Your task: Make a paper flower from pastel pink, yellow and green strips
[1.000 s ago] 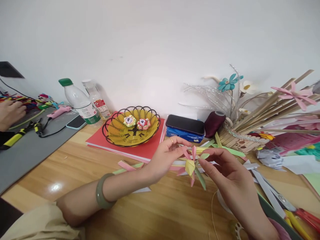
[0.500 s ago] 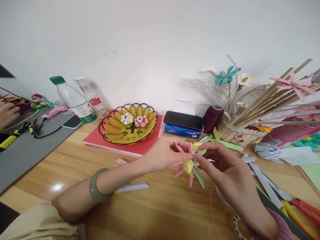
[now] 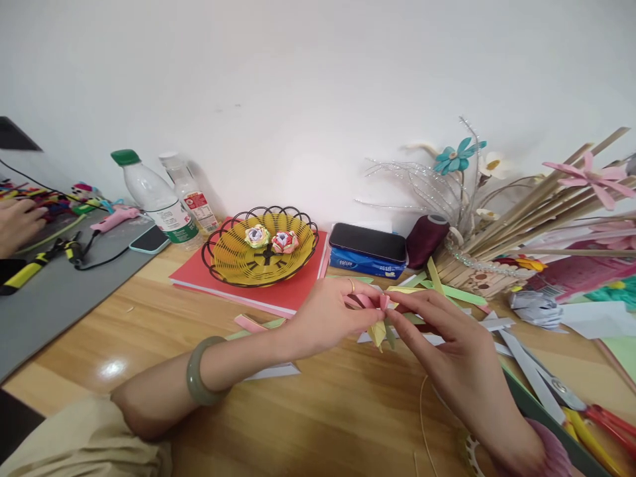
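Observation:
Between my hands is a folded paper flower (image 3: pixel 376 333) made of pink, yellow and green strips. My left hand (image 3: pixel 330 315), with a ring and a jade-coloured bangle on its wrist, is closed around its left side, thumb against the front. Thumb and fingertips of my right hand (image 3: pixel 457 351) pinch at its right side, close to a small pink fold (image 3: pixel 384 302). Fingers cover much of the flower. Loose paper strips (image 3: pixel 273 372) lie under and around both hands.
Two small paper flowers (image 3: pixel 285 242) sit in a yellow woven basket (image 3: pixel 233 275) on a red book. A phone (image 3: pixel 368 242) rests on a blue tissue pack. Scissors (image 3: pixel 564 391) lie at right. Bottles (image 3: pixel 171 215) stand at left, near another person's hand (image 3: pixel 20 225).
The flower has been turned and gathered further into my fingers, so its spread pink and green petals show less. The view has shifted slightly.

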A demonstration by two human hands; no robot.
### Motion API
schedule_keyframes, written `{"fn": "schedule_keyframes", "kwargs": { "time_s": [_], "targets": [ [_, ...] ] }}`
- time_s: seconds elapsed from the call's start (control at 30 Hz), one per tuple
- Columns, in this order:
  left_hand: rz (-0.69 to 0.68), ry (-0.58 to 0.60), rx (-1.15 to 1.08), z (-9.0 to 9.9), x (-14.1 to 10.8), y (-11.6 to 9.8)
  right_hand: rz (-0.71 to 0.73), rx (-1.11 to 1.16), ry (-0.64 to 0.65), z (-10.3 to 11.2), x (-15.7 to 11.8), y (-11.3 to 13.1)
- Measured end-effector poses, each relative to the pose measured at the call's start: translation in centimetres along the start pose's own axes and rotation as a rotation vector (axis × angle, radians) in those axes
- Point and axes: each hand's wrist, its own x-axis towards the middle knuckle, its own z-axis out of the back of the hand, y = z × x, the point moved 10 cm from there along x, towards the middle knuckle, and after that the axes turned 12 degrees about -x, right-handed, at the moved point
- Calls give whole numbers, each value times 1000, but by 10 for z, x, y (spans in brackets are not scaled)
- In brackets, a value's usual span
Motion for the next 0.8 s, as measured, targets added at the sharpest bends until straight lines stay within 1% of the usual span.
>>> {"fn": "schedule_keyframes", "kwargs": {
  "time_s": [0.13, 0.23, 0.43, 0.57, 0.63, 0.7, 0.8],
  "targets": [
    [-62, -72, 5, 4, -5, -4, 111, -87, -108, 9, -3, 13],
    [-136, -112, 4, 6, -8, -13, 158, -149, -142, 11, -7, 19],
    [-296, -103, 97, 3, -15, -34, 218, -260, -192, 14, -15, 25],
    [-327, -73, 145, 0, -16, -35, 227, -261, -187, 13, -16, 26],
    [-365, -91, 162, 1, -18, -35, 225, -248, -182, 13, -15, 26],
    [-449, -108, 193, 2, -20, -38, 218, -249, -188, 13, -14, 25],
    [-680, -102, 281, -2, -30, -52, 279, -263, -249, 18, -17, 31]
  ]
}}
